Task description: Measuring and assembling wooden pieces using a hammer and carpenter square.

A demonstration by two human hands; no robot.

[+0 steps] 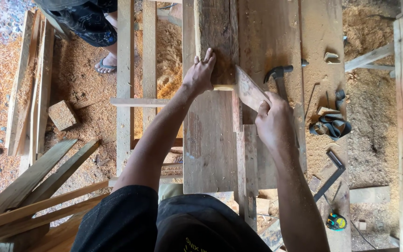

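Plank bench (318, 28) is carrying everything, sawdust floor around it. Dark weathered board (215, 28) is lying lengthwise on the bench, near end by the hands. Left arm is reaching forward nearly straight, left hand (200, 73) lying flat, fingers spread, pressing down on the board's near end. Right arm is bending in at the elbow, right hand (274, 123) closing around a thin flat wood piece (249, 89), its tip angling toward the board's end. Hammer (278, 74) is lying just beside the right hand. Tape measure (336, 221) is sitting at the bench's near edge.
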